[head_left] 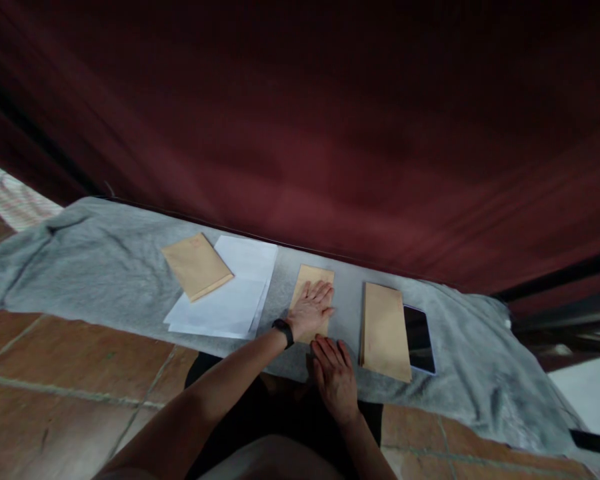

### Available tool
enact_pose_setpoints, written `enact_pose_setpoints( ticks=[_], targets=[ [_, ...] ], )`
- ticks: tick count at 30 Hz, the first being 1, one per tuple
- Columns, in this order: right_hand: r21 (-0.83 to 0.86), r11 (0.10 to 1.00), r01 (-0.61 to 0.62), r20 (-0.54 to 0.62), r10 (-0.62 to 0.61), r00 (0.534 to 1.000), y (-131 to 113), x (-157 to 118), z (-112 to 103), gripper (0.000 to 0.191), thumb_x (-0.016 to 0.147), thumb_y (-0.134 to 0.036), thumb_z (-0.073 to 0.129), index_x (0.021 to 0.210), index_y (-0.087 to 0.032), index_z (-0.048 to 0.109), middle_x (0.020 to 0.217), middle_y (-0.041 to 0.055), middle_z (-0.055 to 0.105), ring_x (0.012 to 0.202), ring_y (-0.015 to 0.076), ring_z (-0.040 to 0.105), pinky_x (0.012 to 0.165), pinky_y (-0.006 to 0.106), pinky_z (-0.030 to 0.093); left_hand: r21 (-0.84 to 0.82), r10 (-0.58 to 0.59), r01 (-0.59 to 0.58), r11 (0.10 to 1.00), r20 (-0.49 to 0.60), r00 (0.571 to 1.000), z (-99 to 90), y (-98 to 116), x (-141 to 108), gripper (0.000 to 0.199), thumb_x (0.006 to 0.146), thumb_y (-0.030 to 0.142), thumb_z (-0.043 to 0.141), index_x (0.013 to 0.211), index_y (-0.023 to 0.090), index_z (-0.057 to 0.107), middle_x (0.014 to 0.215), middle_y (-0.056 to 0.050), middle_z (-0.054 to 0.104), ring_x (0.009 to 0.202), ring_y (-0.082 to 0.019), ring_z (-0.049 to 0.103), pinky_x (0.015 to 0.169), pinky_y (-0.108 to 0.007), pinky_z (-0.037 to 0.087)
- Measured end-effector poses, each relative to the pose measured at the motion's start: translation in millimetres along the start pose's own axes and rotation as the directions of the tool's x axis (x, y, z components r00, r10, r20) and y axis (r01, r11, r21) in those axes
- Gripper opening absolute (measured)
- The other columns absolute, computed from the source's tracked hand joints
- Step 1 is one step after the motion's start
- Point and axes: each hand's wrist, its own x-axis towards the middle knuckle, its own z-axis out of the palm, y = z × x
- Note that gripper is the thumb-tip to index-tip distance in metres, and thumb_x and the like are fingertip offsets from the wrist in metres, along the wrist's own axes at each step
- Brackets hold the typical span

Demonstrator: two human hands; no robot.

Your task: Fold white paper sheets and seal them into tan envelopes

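"Brown paper, but how much of the middle envelope (307,275) can you see?"

"Its top and a strip below; the left hand (310,313) hides the centre. Beyond the white sheets (240,287), rightward, an envelope pile (386,330) covers one side of a dark-screened device (420,340)."

"How does the middle one look?"

"Narrow, tan, lying flat on the grey cloth (120,267), just right of the white sheets. Any print is too blurred to read."

"And the hands?"

"Left open, palm down on it, fingers slightly spread. Right hand (336,380) open too, fingertips at its near edge; I can't tell whether they press."
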Motion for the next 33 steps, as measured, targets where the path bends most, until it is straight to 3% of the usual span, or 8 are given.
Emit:
enact_pose_setpoints(
  ticks=[8,23,29,33],
  targets=[
    [0.006,1.000,0.013,-0.006,-0.013,1.000,2,-1,3,0.038,0.105,-0.024,0.041,0.137,-0.024,0.061,0.138,0.0045,0.065,0.129,0.0208,0.058,0.119,0.044,0.034,0.023,0.048,-0.048,0.999,-0.021,0.999,-7.1,2,-20,0.053,0.105,0.047,0.036,0.152,0.025,0.042,0.160,-0.006,0.041,0.151,-0.025,0.029,0.124,-0.053,0.013],
    [-0.013,0.999,0.041,-0.004,-0.041,0.999,4,-5,6,0.042,0.104,-0.021,0.040,0.143,-0.023,0.056,0.138,0.0057,0.065,0.128,0.0225,0.059,0.119,0.046,0.034,-0.017,0.071,-0.071,0.997,-0.024,0.997,-20.8,9,-62,0.048,0.106,0.035,0.035,0.153,0.026,0.040,0.162,-0.002,0.038,0.152,-0.019,0.027,0.125,-0.045,0.015],
    [-0.055,0.996,0.067,-0.066,-0.071,0.995,4,-7,10,0.040,0.104,-0.020,0.041,0.141,-0.018,0.057,0.139,0.0077,0.064,0.130,0.0229,0.058,0.118,0.046,0.035,-0.037,0.061,-0.062,0.997,-0.045,0.997,-27.5,0,-79,0.056,0.105,0.048,0.039,0.154,0.022,0.038,0.164,-0.006,0.033,0.154,-0.022,0.024,0.126,-0.043,0.016],
    [-0.082,0.993,0.079,-0.079,-0.086,0.993,7,-10,14,0.041,0.104,-0.020,0.040,0.142,-0.017,0.057,0.138,0.0090,0.065,0.129,0.0225,0.059,0.117,0.045,0.036,-0.044,0.019,-0.022,0.999,-0.053,0.998,-33.2,-8,-93,0.054,0.105,0.045,0.040,0.154,0.023,0.039,0.162,-0.006,0.036,0.152,-0.021,0.027,0.125,-0.043,0.018]
  ],
)
